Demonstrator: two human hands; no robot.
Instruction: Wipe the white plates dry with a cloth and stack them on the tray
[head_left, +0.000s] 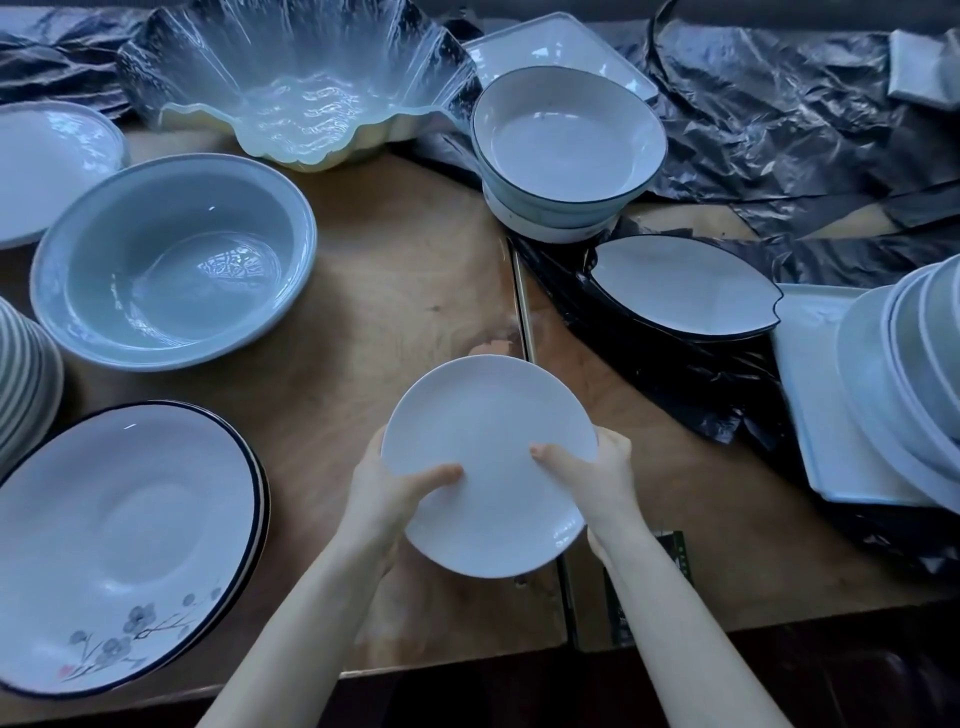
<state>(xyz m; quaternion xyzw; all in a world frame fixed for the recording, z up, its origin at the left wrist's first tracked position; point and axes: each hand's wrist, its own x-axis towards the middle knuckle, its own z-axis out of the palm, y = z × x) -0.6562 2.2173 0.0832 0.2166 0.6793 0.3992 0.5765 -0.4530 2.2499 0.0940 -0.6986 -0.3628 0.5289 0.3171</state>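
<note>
A plain white round plate (491, 457) is held above the wooden table, near its front edge, tilted a little toward me. My left hand (387, 491) grips its left rim with the thumb on the upper face. My right hand (597, 478) grips the right rim the same way. At the right edge a white rectangular tray (815, 415) carries a leaning stack of white plates (898, 384). No cloth is visible.
A grey-blue basin (171, 260) and a clear wavy bowl (296, 88) stand at the back left. Dark-rimmed bowls (566, 150) stand at the back centre, a leaf-shaped dish (680, 280) to their right. A flower-painted plate (119, 519) lies at the front left. Black plastic sheeting (779, 130) covers the right.
</note>
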